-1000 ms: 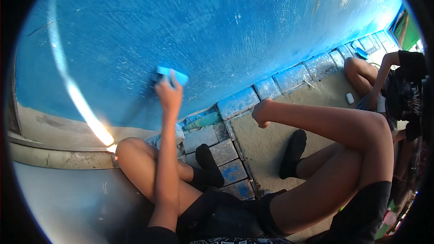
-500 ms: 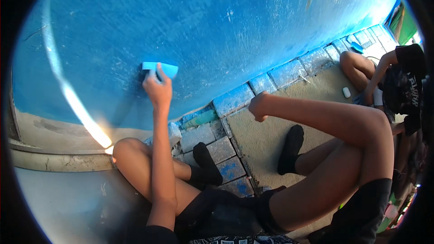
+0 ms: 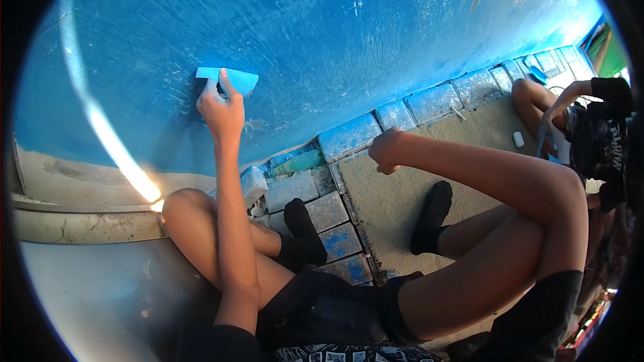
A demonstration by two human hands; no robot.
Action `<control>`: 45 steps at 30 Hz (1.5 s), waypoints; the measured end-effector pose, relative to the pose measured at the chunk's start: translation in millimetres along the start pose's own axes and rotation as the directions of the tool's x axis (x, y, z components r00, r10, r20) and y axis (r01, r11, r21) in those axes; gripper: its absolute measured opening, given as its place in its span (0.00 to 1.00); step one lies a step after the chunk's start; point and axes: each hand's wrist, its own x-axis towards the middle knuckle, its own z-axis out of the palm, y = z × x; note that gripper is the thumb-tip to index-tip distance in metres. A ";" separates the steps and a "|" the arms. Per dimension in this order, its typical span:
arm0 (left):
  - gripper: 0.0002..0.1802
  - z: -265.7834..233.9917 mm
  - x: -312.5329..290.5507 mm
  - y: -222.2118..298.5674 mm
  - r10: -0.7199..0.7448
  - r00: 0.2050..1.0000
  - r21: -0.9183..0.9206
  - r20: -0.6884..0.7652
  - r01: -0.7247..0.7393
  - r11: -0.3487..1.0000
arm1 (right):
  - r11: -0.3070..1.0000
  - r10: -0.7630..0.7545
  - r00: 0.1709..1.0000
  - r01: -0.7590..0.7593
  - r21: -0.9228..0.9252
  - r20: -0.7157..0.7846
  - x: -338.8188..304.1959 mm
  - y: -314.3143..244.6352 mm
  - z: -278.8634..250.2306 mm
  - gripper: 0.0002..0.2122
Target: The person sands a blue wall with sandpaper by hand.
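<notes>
My left hand (image 3: 222,110) presses a light-blue sheet of sandpaper (image 3: 239,80) against the blue wall (image 3: 295,47). The thumb and fingers grip its lower edge, and the sheet's far side faces the wall. Pale scuffs and scratches mark the paint around it. My right hand (image 3: 387,150) hangs in front of the wall's foot, its fingers curled into a loose fist, with nothing seen in it. The right forearm rests across my raised knee.
Paint-spattered paving blocks (image 3: 349,137) line the wall's base beside sandy ground (image 3: 376,194). A broken block (image 3: 253,184) lies near my left foot. Another person (image 3: 600,127) crouches at the right, near a small white object (image 3: 518,139) and a blue item (image 3: 537,74). A ledge (image 3: 87,226) runs at left.
My left hand has slid up and slightly left along the wall with the sandpaper. My right hand stays nearly in place. The other person's arm has shifted.
</notes>
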 end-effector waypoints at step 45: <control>0.21 7.0 -3.3 -5.7 -0.061 0.998 -0.106 -0.032 0.057 0.993 | 0.941 0.336 0.923 -0.322 0.104 -0.186 -12.1 107.6 18.2 0.14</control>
